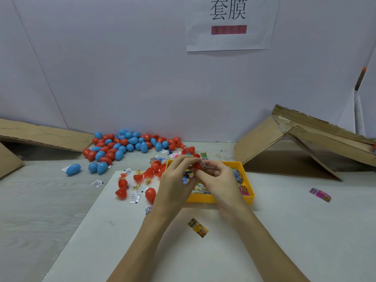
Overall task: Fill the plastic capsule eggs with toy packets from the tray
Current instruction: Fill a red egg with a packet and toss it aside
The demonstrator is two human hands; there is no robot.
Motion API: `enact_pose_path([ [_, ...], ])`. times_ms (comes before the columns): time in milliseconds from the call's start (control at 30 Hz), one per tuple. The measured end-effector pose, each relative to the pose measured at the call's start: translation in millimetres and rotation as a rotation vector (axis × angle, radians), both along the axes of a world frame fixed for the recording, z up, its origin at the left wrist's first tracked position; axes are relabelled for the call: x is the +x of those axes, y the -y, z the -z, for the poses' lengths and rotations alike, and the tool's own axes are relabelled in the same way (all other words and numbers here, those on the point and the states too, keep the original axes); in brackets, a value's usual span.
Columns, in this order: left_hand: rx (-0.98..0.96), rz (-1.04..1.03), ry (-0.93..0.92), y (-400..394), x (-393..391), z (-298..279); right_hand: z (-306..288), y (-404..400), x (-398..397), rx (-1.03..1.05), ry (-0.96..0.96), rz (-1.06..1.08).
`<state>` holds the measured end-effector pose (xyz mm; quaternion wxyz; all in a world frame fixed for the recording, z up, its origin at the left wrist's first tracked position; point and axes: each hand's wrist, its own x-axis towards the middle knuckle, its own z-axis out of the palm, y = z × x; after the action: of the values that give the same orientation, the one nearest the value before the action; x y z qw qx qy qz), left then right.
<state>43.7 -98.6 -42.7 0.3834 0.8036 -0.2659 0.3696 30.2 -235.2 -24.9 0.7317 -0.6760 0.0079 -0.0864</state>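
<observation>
Fingers (184, 159) of the left hand (175, 180) were curled round a red egg half (197, 165), pinching it at the tips above the far edge of the yellow tray (200, 198); a crumpled packet (187, 177) showed just under the same hand, though whether the hand held it could not be told. The right hand (220, 178) met the left at the egg half, its fingers bent inward and pinching something small and clear (203, 164) against the rim of the half; exactly what, too small to tell. Both forearms reached up from the bottom edge over a white board (203, 257) lying on the grey table (40, 210). The tray sat on the far end of the board, holding a jumble of colourful toy packets (242, 188). Left of the tray, on the board, lay several loose red egg halves (122, 192) and one closed red egg (150, 194), mixed with small white packets (135, 198). One yellow packet (198, 227) lay alone on the board between the forearms, and a pink packet (320, 194) lay well apart to the right. Farther back, against the white wall, a heap of closed blue and red eggs (126, 145) spread across the table, with a single blue egg (73, 169) off to its left. Flattened cardboard (46, 137) leaned at far left; a tented cardboard piece (289, 145) stood at right. A paper sign (230, 23) with printed characters hung on the wall above
</observation>
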Motion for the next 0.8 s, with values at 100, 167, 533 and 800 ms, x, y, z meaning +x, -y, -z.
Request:
enact_pose_path([
  [100,0.006,-0.030,0.049,1.8,-1.4,0.7,0.1,-1.4,-0.3,0.061,-0.024,0.015],
  [167,0.010,-0.036,0.062,2.7,-2.1,0.7,0.3,-1.5,-0.6,0.066,-0.021,0.028],
  [533,0.010,-0.044,0.015,4.0,-2.7,0.3,-1.0,-1.4,-4.4,0.033,0.018,-0.013],
  [800,0.001,-0.040,0.001,3.4,-3.4,1.0,1.6,-3.4,-4.0,-0.099,0.091,0.079],
])
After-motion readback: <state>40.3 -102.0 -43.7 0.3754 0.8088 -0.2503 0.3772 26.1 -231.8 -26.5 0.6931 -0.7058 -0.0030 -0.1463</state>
